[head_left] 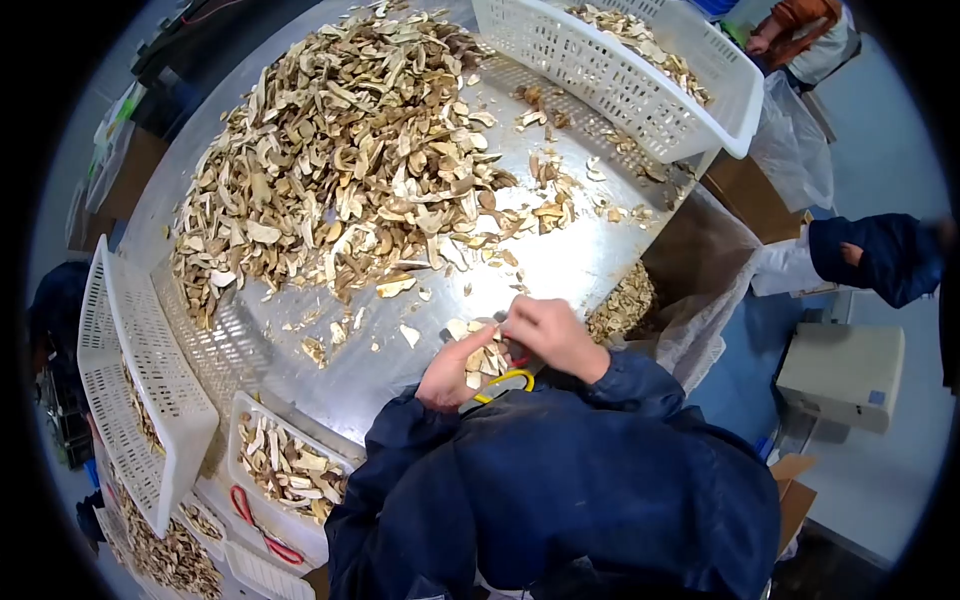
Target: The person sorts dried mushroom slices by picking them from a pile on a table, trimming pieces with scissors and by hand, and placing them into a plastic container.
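Note:
My left hand (452,374) is at the table's near edge, its fingers closed around several dried mushroom slices (487,362). Close beside it, my right hand (553,334) has its fingers pinched together near the left fingertips; whatever is between them is too small to make out. Just below the slices, a yellow loop handle (517,376), apparently of scissors, shows in front of my jacket, with a bit of red near it. In front of both hands rises a large heap of dried mushroom slices (340,150) on the metal table (560,255).
White perforated baskets stand at the back right (610,85) and left (140,390). A white tray of slices (290,460) and red-handled scissors (262,528) are at my left. At right is a lined box of slices (622,305). Other people's sleeves (870,255) show at the edges.

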Demonstrator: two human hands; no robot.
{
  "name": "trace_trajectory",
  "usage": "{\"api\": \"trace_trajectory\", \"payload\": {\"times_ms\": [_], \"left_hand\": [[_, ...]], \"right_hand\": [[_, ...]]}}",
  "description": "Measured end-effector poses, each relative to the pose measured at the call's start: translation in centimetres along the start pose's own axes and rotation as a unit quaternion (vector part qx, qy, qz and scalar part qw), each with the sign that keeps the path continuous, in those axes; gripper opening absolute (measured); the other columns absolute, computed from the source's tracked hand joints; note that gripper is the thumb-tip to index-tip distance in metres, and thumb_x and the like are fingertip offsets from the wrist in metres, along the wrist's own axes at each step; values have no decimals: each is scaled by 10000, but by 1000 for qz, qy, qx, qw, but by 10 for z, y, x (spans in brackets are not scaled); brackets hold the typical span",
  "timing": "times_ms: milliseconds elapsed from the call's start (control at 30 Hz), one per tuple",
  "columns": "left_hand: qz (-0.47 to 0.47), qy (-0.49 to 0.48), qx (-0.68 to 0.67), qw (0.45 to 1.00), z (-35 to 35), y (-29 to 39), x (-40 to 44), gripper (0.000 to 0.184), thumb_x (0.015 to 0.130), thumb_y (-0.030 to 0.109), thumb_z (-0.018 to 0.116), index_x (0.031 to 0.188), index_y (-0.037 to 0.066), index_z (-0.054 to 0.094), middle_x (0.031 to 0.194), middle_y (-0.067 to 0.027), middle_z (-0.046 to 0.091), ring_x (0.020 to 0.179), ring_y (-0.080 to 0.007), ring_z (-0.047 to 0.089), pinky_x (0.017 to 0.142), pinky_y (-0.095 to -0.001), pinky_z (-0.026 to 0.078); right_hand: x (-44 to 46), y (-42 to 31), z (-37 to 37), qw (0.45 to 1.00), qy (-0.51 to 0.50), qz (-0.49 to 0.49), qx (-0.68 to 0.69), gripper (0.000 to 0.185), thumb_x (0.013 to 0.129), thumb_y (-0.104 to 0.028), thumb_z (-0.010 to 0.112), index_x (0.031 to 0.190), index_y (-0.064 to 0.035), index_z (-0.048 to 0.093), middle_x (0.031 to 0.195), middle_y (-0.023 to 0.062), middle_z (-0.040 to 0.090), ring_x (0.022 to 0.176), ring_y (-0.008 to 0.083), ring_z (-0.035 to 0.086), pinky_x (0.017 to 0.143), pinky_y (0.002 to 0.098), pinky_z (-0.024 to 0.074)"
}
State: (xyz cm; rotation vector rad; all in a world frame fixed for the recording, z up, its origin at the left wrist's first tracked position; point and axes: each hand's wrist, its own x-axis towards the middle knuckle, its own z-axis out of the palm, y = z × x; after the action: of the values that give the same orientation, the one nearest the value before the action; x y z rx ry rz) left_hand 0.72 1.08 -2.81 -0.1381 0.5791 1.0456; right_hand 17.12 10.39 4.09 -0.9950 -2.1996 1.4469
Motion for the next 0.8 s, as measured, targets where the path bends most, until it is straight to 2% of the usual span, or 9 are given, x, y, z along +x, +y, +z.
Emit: {"api": "trace_trajectory", "payload": {"times_ms": [67,167,300,400,467,567,667,733,800], "left_hand": [[-6,31,20,999,8,-5,0,202,951,201,514,1045,23,530,878,-99,609,776,-188,612,692,-317,520],[-26,28,37,999,-9,-4,0,220,944,196,517,1082,25,526,903,-106,615,804,-189,622,704,-313,529],[17,54,32,998,11,-3,-9,235,939,194,516,1095,18,523,912,-104,615,801,-192,624,719,-321,529],[27,12,67,997,-5,1,-8,312,966,239,446,1171,6,481,1060,-125,591,945,-221,604,857,-336,493],[33,23,57,998,-11,1,-5,296,962,240,457,1145,10,493,1026,-115,592,903,-211,602,821,-329,498],[39,45,66,996,7,5,-10,265,961,230,458,1108,14,503,998,-103,589,865,-196,597,778,-317,497],[54,64,80,993,6,5,-8,268,955,195,464,1153,16,489,974,-93,583,838,-188,595,739,-303,494],[85,68,78,991,6,6,-5,315,946,165,475,1227,23,455,944,-85,579,816,-184,595,714,-292,492],[135,69,67,986,11,8,-5,406,934,134,489,1320,37,405,903,-76,574,790,-178,596,689,-280,489]], "right_hand": [[1,12,18,998,14,-51,-29,266,918,-236,502,781,-14,557,629,144,563,551,286,562,523,349,427],[6,19,24,997,4,-55,53,293,928,-241,507,757,-6,545,602,127,555,511,246,537,501,329,416],[11,30,25,978,-50,39,200,319,941,-237,499,736,4,541,574,86,537,507,162,510,496,297,403],[15,22,23,973,-56,51,218,330,945,-243,498,739,10,548,567,69,528,516,119,489,500,279,397],[18,17,25,987,-18,-5,162,329,946,-245,497,749,12,555,560,62,519,515,106,472,500,269,391],[21,23,25,986,-35,-3,166,321,944,-245,503,759,11,564,561,57,527,517,97,476,503,263,391],[22,34,24,960,-62,101,252,305,940,-247,507,781,4,577,580,57,547,528,96,495,510,265,398],[32,31,8,986,-32,87,139,247,939,-222,510,837,-11,587,602,17,535,546,68,470,511,251,396],[42,41,-9,999,33,28,16,264,881,-189,555,1087,-38,623,624,76,568,547,142,513,551,284,435]]}}
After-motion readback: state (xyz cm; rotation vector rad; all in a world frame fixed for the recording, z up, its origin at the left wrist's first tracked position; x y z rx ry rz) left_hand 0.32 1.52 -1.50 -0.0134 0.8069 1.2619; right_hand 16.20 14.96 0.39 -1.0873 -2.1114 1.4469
